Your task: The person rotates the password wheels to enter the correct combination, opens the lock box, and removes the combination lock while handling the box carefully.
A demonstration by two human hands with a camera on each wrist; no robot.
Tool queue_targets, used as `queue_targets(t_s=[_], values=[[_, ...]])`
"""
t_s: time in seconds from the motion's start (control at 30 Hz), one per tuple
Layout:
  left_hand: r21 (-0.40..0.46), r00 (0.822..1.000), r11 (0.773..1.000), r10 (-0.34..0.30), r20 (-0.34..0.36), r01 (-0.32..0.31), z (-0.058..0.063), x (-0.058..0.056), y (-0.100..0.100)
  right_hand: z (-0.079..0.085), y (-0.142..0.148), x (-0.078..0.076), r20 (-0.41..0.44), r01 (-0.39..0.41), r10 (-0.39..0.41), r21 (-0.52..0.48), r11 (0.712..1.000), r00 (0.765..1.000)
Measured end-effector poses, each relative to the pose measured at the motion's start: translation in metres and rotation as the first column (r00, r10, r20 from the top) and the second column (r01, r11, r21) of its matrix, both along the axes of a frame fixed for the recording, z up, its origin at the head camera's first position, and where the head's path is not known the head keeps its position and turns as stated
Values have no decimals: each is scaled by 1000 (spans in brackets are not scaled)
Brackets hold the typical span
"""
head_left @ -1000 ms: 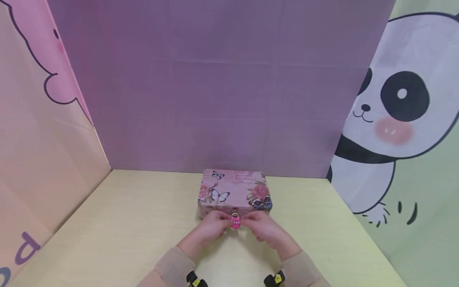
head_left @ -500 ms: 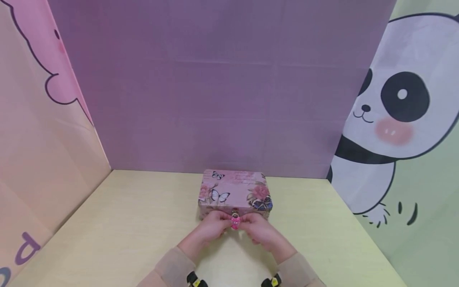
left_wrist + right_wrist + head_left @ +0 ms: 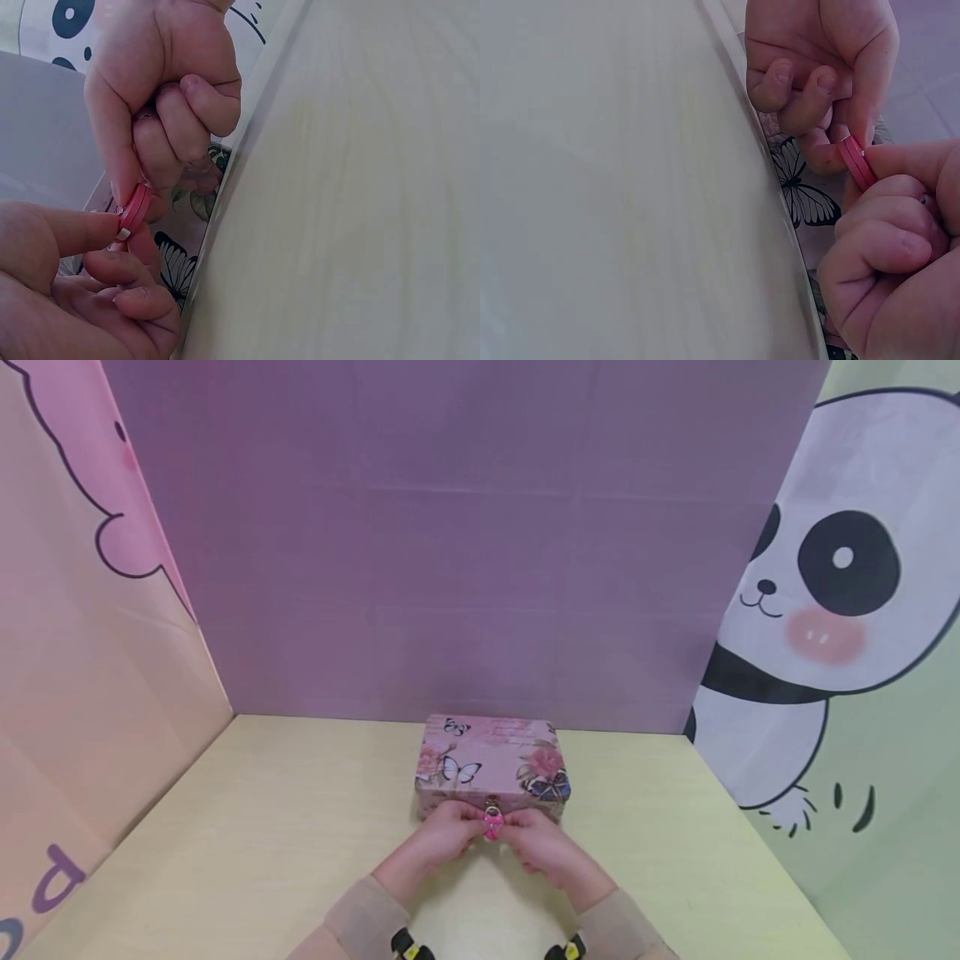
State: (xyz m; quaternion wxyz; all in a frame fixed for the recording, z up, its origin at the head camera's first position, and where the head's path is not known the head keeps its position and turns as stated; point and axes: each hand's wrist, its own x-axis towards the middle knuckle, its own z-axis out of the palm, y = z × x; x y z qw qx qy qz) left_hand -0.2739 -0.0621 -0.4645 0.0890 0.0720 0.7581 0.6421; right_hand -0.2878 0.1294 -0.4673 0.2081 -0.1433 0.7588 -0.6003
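Left hand (image 3: pixel 448 832) and right hand (image 3: pixel 546 845) pinch pink padlock (image 3: pixel 492 824) from opposite sides. Padlock between hands, at front of butterfly-print box (image 3: pixel 491 758). Box just beyond hands, on bench (image 3: pixel 300 835).

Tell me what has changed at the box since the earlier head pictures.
The right hand has shifted slightly toward the person, its wrist edging left, and its fingertips sit a little lower on the pink padlock. Nothing was visibly let go: both hands pinch the padlock now. The left hand and the flowered box look unmoved, the lid shut.
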Motion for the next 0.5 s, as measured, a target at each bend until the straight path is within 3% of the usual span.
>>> queue_targets(t_s=[0.5], values=[[-11, 1000, 1000, 5, -5, -5, -1, 0, 0, -3, -1, 0, -5, 10, -10, -11, 1000, 1000]])
